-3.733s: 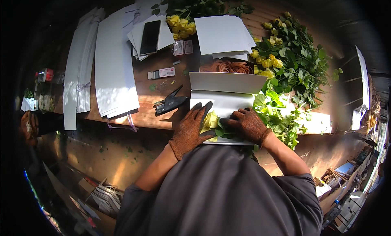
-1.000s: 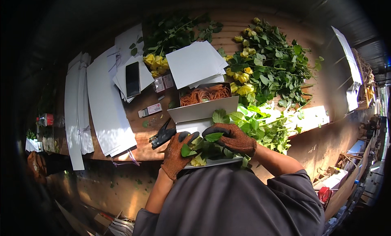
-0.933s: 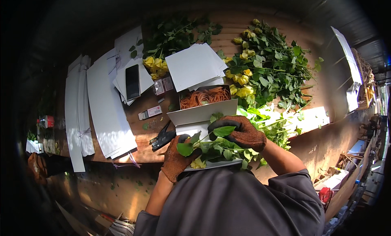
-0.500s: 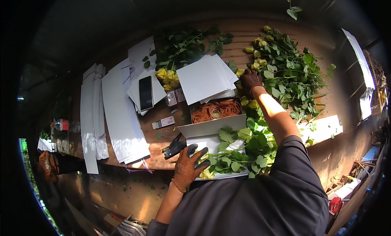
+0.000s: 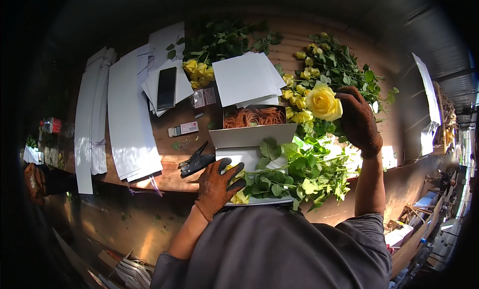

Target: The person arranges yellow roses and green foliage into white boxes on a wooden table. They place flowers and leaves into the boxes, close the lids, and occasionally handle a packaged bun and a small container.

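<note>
- My right hand (image 5: pixel 358 122), fingers curled, holds a rose (image 5: pixel 324 102) above the bench (image 5: pixel 169 161).
- My left hand (image 5: pixel 214 188), fingers wide, is at more blooms (image 5: pixel 239 197) along its near edge.

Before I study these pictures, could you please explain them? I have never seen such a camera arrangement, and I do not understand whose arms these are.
There is no machine here. Every picture comes from one fisheye camera on a person's head, looking down, so straight edges bend near the rim. The arms are that person's own. The right hand, in a brown glove, holds up a yellow rose; the left hand, gloved too, lies against yellow blooms on a white board. On the wooden table are orange bands, with white sheets behind them; leafy yellow roses to the right; and, to the left, long white strips and a phone.
</note>
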